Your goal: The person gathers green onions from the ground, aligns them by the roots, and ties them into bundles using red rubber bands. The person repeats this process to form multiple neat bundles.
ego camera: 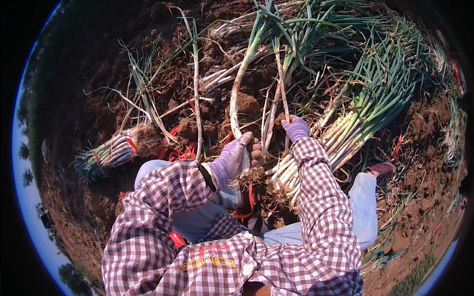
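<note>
My left hand (233,157), in a purple knit glove with its fingertips showing, is closed around the lower white stem of a long green onion (235,100). The onion's leaves point away from me, and its roots hang by my wrist. My right hand (297,128), in a similar glove, has its fingers around a thinner onion stalk (282,79). Beside and under my right forearm lies a large pile of green onions (344,137), white ends and roots toward me. At the left lies a bundle of onions (118,148) tied with red strips.
Red plastic strips (185,150) lie near my left knee. Loose onions (197,92) and clods (247,103) are strewn on the reddish soil ahead. More onions with green leaves (333,22) are heaped at the far right. My shoe (383,169) rests at the right.
</note>
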`<state>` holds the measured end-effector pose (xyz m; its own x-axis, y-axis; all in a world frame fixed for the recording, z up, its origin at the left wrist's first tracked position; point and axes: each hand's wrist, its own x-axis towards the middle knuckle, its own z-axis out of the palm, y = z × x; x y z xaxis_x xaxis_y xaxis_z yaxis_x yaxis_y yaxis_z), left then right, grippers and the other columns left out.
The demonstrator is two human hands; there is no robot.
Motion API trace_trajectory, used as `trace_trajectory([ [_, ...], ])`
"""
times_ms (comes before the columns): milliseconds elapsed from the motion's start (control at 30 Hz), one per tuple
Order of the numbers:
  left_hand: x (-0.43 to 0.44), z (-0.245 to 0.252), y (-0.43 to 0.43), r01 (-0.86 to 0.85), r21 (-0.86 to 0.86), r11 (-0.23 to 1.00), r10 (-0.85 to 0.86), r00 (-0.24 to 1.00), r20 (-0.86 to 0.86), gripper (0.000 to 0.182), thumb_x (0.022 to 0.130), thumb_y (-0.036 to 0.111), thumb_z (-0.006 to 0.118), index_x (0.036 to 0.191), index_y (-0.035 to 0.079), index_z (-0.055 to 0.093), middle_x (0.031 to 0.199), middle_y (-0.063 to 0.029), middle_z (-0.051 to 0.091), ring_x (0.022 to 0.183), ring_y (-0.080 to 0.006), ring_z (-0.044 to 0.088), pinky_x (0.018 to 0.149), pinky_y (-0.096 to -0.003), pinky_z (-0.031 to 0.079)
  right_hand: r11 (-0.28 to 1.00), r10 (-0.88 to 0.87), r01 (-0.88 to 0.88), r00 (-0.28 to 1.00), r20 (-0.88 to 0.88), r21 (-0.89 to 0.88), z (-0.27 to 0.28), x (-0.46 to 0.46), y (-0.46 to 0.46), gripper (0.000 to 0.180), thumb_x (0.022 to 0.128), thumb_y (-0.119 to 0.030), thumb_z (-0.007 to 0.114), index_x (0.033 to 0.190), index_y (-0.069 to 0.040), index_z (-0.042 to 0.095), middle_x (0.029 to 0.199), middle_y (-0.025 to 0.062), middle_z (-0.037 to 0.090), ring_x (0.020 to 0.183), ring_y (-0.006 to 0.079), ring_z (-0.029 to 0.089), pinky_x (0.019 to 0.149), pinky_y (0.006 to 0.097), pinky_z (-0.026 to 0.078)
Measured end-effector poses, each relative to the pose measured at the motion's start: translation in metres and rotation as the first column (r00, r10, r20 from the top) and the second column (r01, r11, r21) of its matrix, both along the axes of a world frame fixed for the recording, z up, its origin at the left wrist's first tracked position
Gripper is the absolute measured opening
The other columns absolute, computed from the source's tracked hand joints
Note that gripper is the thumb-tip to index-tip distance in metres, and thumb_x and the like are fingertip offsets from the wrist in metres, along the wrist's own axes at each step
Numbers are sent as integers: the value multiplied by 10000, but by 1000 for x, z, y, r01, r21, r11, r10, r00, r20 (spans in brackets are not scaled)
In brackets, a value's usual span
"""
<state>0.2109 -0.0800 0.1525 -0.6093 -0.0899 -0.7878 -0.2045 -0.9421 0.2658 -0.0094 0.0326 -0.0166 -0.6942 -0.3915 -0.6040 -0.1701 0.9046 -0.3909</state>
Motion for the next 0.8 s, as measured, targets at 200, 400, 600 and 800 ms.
trace_trajectory([
  [200, -11, 1, -54, -89, -188, 978, 52, 980, -190, 308, 938, 339, 549, 1047, 51, 564, 939, -56, 630, 889, -193, 641, 888, -380, 541, 409, -107, 593, 786, 609, -694, 117, -1, -17, 273, 922, -252, 526, 1037, -35, 645, 643, -21, 562, 532, 45, 523, 493, 192, 411],
  [400, -7, 17, -2, 210, 123, 970, -193, 972, -134, 375, 956, 318, 509, 1101, -24, 557, 939, -79, 640, 824, -179, 648, 721, -321, 576, 844, 287, -223, 956, 60, -487, 90, 74, -36, 441, 953, -382, 474, 1205, -39, 589, 1048, 132, 667, 993, 218, 605, 916, 315, 446],
  [600, -24, 48, -32, 156, -494, 855, -116, 987, 111, 221, 932, 314, 560, 939, 94, 563, 689, 42, 510, 546, -51, 489, 491, -217, 448, 830, -55, 305, 878, 475, -468, 47, 34, -49, 318, 972, -272, 501, 1183, -52, 591, 841, 75, 674, 525, 85, 523, 467, 231, 435],
  [800, -26, 29, -36, 218, -252, 943, -181, 970, 163, 251, 944, 282, 551, 1065, 63, 572, 729, 31, 522, 555, -61, 507, 439, -220, 452, 999, -36, 34, 981, 192, 16, 5, 59, -94, 512, 871, -307, 602, 1284, -46, 449, 998, 180, 657, 917, 295, 652, 765, 414, 523],
])
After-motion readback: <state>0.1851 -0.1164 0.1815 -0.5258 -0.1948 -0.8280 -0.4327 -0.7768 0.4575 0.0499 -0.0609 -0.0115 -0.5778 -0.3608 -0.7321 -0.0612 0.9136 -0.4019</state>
